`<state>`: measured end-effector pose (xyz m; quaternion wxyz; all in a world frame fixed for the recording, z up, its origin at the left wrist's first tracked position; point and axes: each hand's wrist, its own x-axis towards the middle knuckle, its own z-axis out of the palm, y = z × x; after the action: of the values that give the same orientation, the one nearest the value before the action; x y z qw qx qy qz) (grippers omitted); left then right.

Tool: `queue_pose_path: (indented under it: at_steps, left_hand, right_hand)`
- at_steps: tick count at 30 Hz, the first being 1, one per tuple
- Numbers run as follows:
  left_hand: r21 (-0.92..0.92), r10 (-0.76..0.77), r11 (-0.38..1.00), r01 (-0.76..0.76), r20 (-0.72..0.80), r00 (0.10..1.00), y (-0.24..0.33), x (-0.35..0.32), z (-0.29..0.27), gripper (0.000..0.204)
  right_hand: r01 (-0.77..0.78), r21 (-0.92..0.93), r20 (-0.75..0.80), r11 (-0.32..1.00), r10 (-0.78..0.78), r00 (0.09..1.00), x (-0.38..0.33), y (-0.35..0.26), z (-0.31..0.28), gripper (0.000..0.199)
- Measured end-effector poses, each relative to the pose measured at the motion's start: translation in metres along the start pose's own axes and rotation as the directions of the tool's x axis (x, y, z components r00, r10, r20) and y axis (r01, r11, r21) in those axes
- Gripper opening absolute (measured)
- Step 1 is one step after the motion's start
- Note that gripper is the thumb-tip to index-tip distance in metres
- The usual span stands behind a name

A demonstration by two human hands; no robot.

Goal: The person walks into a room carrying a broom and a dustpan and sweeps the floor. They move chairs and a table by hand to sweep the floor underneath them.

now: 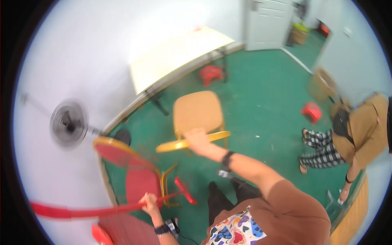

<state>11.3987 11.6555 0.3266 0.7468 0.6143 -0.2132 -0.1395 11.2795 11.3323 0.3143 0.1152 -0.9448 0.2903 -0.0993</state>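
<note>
My left hand [151, 204] is closed around the shaft of a long red-handled floor tool [102, 211]. Its narrow red crosspiece head is low over the green floor; whether it is a broom or a squeegee I cannot make out. My right hand [197, 141] is closed over the top of the backrest of a gold-framed chair [198, 109] with a tan seat, which stands in front of me. Close to my left hand is a second gold-framed chair [141, 181] with a red seat and back.
A pale table [175, 57] stands along the far wall, with a red stool [211, 74] by it. A fan [69, 123] is at the left. To the right, a person [355, 130] bends beside another red stool [312, 112], a bin [321, 84] and a wooden board [353, 216].
</note>
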Motion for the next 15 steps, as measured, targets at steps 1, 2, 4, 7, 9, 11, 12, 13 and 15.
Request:
queue_pose_path:
  at_steps: [1, 2, 4, 7, 9, 11, 12, 13, 15]
  left_hand:
    - [0.049, -0.005, 0.999, 0.004, 0.010, 1.000, -0.009, 0.011, -0.004, 0.040]
    - [0.103, 0.002, 0.995, 0.001, -0.026, 1.000, -0.025, 0.026, -0.007, 0.040]
    - [0.108, -0.005, 0.994, 0.002, 0.018, 1.000, -0.048, 0.058, 0.008, 0.041]
    - [0.115, -0.080, 0.991, 0.073, 0.056, 0.995, -0.117, 0.081, -0.007, 0.037]
    - [0.199, -0.094, 0.977, 0.073, 0.094, 0.991, -0.126, 0.114, -0.001, 0.030]
    - [0.318, -0.088, 0.947, 0.044, 0.125, 0.988, -0.129, 0.139, 0.003, 0.022]
    - [0.391, -0.076, 0.920, 0.015, 0.141, 0.987, -0.137, 0.143, -0.003, 0.018]
    - [0.485, -0.055, 0.874, -0.029, 0.157, 0.986, -0.149, 0.149, -0.012, 0.015]
    - [0.692, 0.061, 0.689, -0.218, 0.244, 0.968, -0.156, 0.147, -0.034, 0.010]
  right_hand:
    - [0.049, -0.012, -0.022, 0.999, -0.049, 0.999, 0.007, -0.004, 0.016, 0.028]
    - [0.105, -0.030, -0.045, 0.994, -0.107, 0.993, 0.014, -0.005, 0.019, 0.022]
    - [0.150, 0.011, -0.276, 0.989, -0.141, 0.951, 0.015, 0.014, 0.019, 0.019]
    - [0.194, 0.030, -0.268, 0.981, -0.179, 0.946, 0.001, 0.045, 0.039, 0.016]
    - [0.093, 0.015, -0.254, 0.996, -0.087, 0.963, 0.015, 0.060, 0.033, 0.018]
    - [0.051, -0.004, -0.256, 0.999, -0.050, 0.965, 0.021, 0.059, 0.026, 0.028]
    - [0.002, -0.006, -0.263, 1.000, -0.003, 0.965, 0.014, 0.066, 0.027, 0.028]
    - [-0.038, -0.013, -0.229, 0.999, 0.034, 0.973, -0.002, 0.075, 0.029, 0.025]
    - [-0.046, 0.035, -0.210, 0.998, 0.052, 0.976, -0.022, 0.090, 0.021, 0.017]
